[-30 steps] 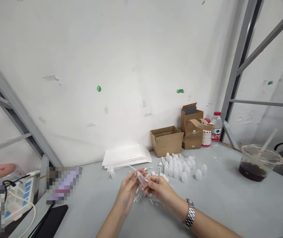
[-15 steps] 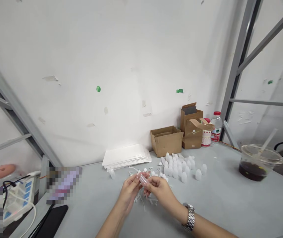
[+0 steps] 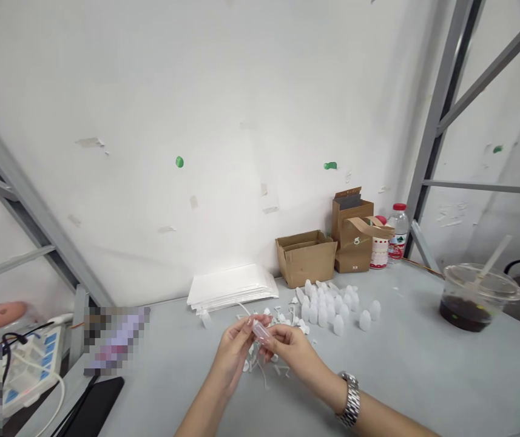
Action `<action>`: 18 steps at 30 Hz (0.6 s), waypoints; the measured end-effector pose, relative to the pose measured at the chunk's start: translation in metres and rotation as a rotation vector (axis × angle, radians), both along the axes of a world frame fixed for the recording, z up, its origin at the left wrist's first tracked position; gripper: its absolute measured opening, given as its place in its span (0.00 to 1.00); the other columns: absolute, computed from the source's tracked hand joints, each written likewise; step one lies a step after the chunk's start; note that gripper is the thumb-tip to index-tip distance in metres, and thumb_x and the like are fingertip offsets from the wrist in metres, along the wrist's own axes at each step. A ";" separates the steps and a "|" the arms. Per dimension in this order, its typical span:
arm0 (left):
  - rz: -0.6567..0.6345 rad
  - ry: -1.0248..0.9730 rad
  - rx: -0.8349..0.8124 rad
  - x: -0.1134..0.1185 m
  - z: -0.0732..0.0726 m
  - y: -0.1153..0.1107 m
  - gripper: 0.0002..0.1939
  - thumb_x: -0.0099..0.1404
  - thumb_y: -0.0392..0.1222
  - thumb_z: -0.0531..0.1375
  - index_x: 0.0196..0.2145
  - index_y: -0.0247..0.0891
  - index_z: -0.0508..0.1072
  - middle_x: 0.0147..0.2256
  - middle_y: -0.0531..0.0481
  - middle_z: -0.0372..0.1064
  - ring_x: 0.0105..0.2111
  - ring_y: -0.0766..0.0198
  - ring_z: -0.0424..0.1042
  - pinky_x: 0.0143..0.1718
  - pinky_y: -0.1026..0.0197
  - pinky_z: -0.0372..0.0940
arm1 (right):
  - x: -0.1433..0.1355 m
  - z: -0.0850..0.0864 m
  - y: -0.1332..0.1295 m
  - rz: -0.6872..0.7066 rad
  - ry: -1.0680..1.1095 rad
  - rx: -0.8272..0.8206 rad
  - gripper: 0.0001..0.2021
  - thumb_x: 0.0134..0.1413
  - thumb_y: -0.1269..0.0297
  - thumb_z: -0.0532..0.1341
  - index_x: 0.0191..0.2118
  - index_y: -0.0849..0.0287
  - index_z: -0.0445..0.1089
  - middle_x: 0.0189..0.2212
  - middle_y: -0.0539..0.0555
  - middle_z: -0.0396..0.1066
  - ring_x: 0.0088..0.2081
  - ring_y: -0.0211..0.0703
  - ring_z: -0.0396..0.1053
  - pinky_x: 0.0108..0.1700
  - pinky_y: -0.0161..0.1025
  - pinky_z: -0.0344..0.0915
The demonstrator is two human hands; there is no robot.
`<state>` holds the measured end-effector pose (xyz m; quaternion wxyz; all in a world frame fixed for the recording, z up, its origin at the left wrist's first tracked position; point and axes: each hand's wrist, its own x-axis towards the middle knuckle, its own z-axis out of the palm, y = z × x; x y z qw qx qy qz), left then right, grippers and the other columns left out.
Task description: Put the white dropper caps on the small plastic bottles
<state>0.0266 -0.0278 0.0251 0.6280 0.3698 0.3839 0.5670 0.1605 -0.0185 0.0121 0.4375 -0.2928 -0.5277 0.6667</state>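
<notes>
Holding one small clear piece (image 3: 262,332) between both hands, out over the surface (image 3: 378,382), at a slant, upper end pinched in the fingers of the left hand (image 3: 233,349), lower end in those of the right hand (image 3: 293,347). Probably at a fine two-handed step, working over this single piece; impossible to tell whether twisting, peeling or only inspecting. Next, seemingly calls for a steady grip on one end and careful fingertips on the other, without squeezing hard, given the thin look of the piece. Close to the left fingertips, a thin white strip (image 3: 243,308); too small to tell whether joined to the piece or lying behind. Below and just beyond, loosely strewn white scraps (image 3: 304,328), likely to hide anything dropped. Past those, to the right, a crowd of white caps (image 3: 327,308), mostly upright, perhaps easy to topple with a sweep of the right hand. To the left, one lone cap (image 3: 205,319) in front of a stack of white sheets (image 3: 232,286). Towards the wall (image 3: 127,91), a cardboard box (image 3: 307,267), a paper bag (image 3: 354,255) and a bottle (image 3: 397,237). At far right, a clear bowl (image 3: 464,311) of dark drink, worth guarding against spills. At far left, a power strip (image 3: 32,379) with cables, well apart from the hands.
</notes>
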 end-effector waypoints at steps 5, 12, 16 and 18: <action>-0.019 -0.029 -0.004 0.003 -0.003 -0.002 0.15 0.49 0.47 0.64 0.32 0.33 0.75 0.36 0.40 0.74 0.34 0.58 0.71 0.33 0.61 0.63 | 0.000 0.002 0.000 -0.045 -0.064 0.035 0.24 0.34 0.41 0.61 0.21 0.62 0.67 0.16 0.48 0.66 0.20 0.34 0.63 0.27 0.35 0.62; -0.033 -0.015 -0.003 0.003 0.001 -0.003 0.16 0.49 0.47 0.64 0.32 0.32 0.75 0.34 0.40 0.74 0.38 0.56 0.70 0.38 0.60 0.62 | 0.001 0.004 -0.002 -0.027 -0.096 0.057 0.23 0.37 0.42 0.60 0.18 0.62 0.65 0.15 0.48 0.66 0.19 0.34 0.62 0.26 0.34 0.61; -0.051 -0.025 -0.022 0.004 0.000 -0.004 0.17 0.48 0.47 0.64 0.33 0.32 0.75 0.35 0.39 0.73 0.39 0.55 0.70 0.38 0.59 0.62 | 0.000 0.005 -0.003 -0.032 -0.085 0.049 0.23 0.37 0.43 0.61 0.18 0.62 0.65 0.15 0.48 0.65 0.18 0.34 0.62 0.25 0.34 0.61; -0.056 -0.035 -0.036 0.004 -0.001 -0.004 0.18 0.48 0.47 0.65 0.34 0.32 0.75 0.36 0.39 0.73 0.38 0.55 0.70 0.37 0.59 0.62 | 0.000 0.002 -0.002 -0.029 -0.068 0.044 0.23 0.37 0.43 0.61 0.18 0.62 0.65 0.15 0.48 0.65 0.18 0.34 0.62 0.25 0.34 0.60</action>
